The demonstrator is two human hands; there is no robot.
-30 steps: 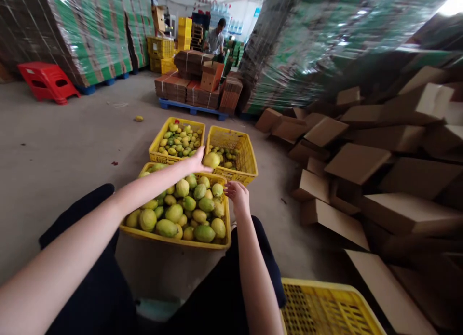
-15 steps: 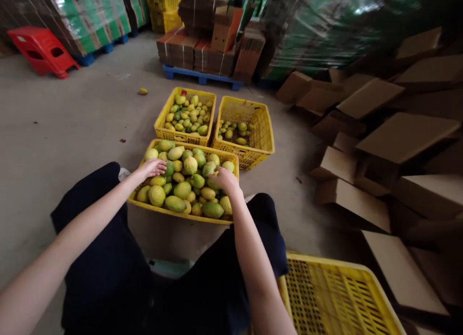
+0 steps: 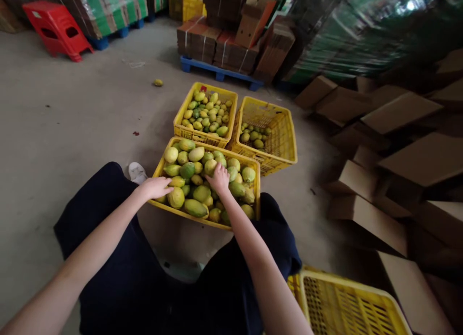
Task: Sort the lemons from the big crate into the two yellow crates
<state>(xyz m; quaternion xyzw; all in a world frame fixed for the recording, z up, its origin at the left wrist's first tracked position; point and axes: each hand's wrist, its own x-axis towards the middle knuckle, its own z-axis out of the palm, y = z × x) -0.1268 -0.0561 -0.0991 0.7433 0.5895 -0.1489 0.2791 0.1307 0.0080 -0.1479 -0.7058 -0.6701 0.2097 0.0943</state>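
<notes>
Lemons [image 3: 196, 208] fill my near crate [image 3: 258, 185], likely close for reach; left hand [image 3: 156, 187] half-open at its left, right hand [image 3: 219, 180] curled mid-crate, grips unclear

The left crate [image 3: 198, 137] and right crate [image 3: 285, 132] stand behind the front crate [image 3: 257, 190].

Dim, diffuse interior light, strongest on the grey floor [image 3: 108, 99] at left. Specular glare streaks the plastic wrap [image 3: 347, 41] at upper right; deep shadow separates the cardboard boxes [image 3: 427, 156] below it, and the dark trousers [image 3: 115, 238] lose detail. Central fruit [image 3: 201, 193] appears fairly sharp; wide-angle stretching and blur soften the margins.
</notes>
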